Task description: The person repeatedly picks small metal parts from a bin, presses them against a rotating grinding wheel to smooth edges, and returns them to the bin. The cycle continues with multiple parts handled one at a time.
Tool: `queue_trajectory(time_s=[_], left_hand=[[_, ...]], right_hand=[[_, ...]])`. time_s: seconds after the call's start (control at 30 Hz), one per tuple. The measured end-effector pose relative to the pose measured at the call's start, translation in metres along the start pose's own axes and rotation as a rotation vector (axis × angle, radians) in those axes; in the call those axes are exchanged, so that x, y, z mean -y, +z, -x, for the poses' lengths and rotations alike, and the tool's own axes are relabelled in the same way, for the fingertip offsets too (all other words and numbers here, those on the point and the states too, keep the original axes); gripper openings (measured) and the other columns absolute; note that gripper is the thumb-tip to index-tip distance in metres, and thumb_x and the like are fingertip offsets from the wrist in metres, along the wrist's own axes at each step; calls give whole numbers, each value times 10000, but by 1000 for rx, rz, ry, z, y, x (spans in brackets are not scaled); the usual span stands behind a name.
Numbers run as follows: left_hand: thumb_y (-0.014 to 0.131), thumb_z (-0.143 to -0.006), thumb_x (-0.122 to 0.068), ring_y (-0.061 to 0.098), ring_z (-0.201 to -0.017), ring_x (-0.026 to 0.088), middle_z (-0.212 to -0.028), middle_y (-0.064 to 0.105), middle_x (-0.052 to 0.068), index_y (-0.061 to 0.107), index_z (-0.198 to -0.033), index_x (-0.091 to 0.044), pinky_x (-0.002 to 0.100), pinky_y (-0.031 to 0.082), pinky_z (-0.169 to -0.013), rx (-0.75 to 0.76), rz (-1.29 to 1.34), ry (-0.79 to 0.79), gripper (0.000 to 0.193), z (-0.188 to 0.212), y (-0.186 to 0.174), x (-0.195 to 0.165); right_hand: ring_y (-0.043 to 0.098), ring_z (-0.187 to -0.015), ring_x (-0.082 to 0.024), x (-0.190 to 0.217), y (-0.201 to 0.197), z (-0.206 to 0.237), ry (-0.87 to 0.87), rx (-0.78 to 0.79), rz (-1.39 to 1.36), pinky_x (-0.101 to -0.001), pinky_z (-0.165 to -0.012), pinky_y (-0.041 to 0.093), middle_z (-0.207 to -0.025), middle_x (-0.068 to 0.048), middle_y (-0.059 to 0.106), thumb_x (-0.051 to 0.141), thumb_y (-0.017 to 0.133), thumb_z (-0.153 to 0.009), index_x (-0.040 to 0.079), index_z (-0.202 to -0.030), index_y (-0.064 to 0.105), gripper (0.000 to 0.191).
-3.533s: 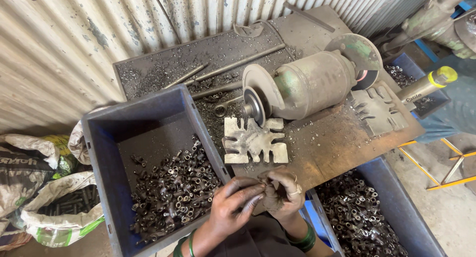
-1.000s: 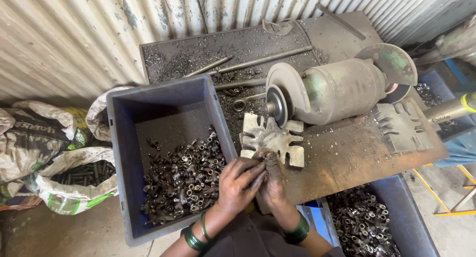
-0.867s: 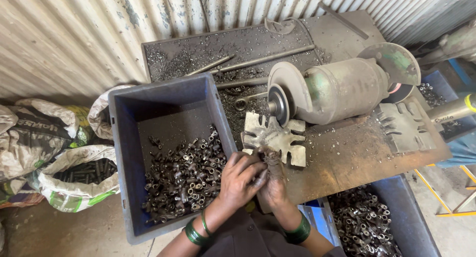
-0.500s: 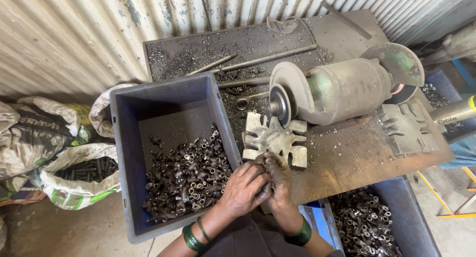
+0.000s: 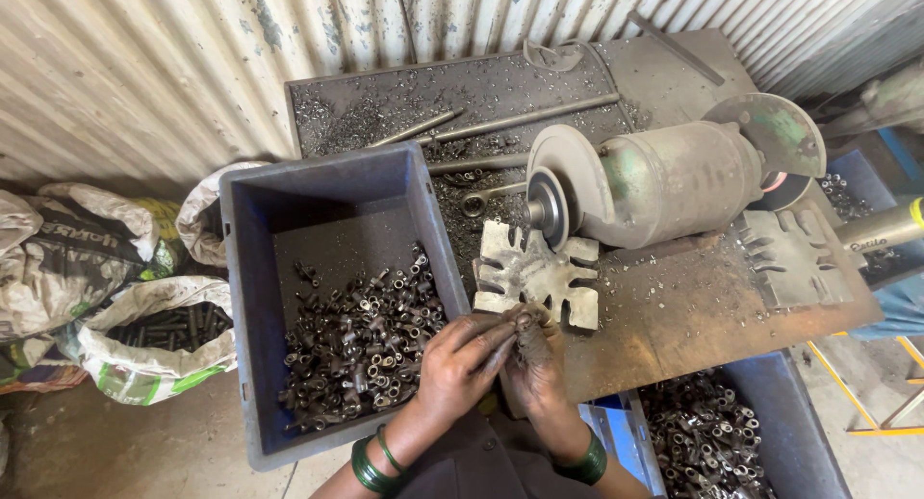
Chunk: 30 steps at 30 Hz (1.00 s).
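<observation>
1. Landmark: slotted metal plate [image 5: 535, 278], flat on the counter [image 5: 693, 316], just in front of the bench grinder [image 5: 664, 181] and its wheel.
2. Left hand [image 5: 460, 362]: at the plate's near edge, fingers reaching across to the right hand. Grip partly curled; whether it pinches anything, I cannot tell.
3. Right hand [image 5: 539, 359]: touching the plate's near edge, grip closed around a small dark metal piece [image 5: 526, 326], barely visible between the fingers.
4. Grey bin [image 5: 252, 297]: left of the plate, holding a heap of small metal parts [image 5: 366, 340].
5. Second bin [image 5: 770, 393]: below and right of the plate, also full of parts.
6. Sacks [image 5: 144, 350]: far left of the plate, on the floor.
7. Handling note (judgement): steady the piece with both hands, line it up squarely with a slot before pressing, and keep fingertips back from the wheel beyond the plate.
</observation>
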<state>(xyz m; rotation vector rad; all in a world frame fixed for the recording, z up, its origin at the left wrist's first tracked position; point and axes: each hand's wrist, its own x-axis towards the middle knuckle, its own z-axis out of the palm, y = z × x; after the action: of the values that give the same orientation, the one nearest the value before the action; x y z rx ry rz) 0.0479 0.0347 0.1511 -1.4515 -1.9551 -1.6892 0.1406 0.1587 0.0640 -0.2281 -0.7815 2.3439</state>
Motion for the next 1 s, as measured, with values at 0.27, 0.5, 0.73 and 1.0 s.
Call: queue_trajectory(time_s=[0.27, 0.5, 0.73, 1.0], left_hand=[[832, -751, -149, 696, -892, 293, -1007, 664, 102, 655, -1081, -31, 408, 578, -751, 124, -67, 69, 393, 0, 3, 15], [746, -802, -93, 665, -842, 266, -936, 663, 92, 666, -1004, -50, 378, 569, -789, 290, 318, -204, 221, 12, 11, 30], [764, -861, -49, 736, -951, 196, -1033, 758, 80, 760, -1058, -49, 340, 604, -825, 118, 373, -345, 197, 11, 10, 26], [808, -821, -99, 720, -980, 263, -1058, 729, 93, 750, -1082, -61, 372, 597, -847, 167, -93, -2, 269, -5, -18, -12]], right_hand=[[640, -870, -119, 1, 10, 8, 16, 25, -27, -259, -765, 527, -983, -46, 668, 151, 766, -975, 31, -1082, 636, 206], [698, -862, -163, -2, 2, 12, 11, -16, 10, -286, -800, 568, -956, -82, 718, 115, 739, -930, 3, -1142, 663, 252], [682, -885, -150, 0, -15, 12, 27, -91, -7, -263, -792, 549, -1008, -90, 720, 57, 719, -976, -19, -1105, 689, 152], [642, -857, -127, 3, -14, 15, -338, -38, 514, -225, -701, 511, -1035, -98, 702, -16, 683, -946, -17, -1086, 680, 140]])
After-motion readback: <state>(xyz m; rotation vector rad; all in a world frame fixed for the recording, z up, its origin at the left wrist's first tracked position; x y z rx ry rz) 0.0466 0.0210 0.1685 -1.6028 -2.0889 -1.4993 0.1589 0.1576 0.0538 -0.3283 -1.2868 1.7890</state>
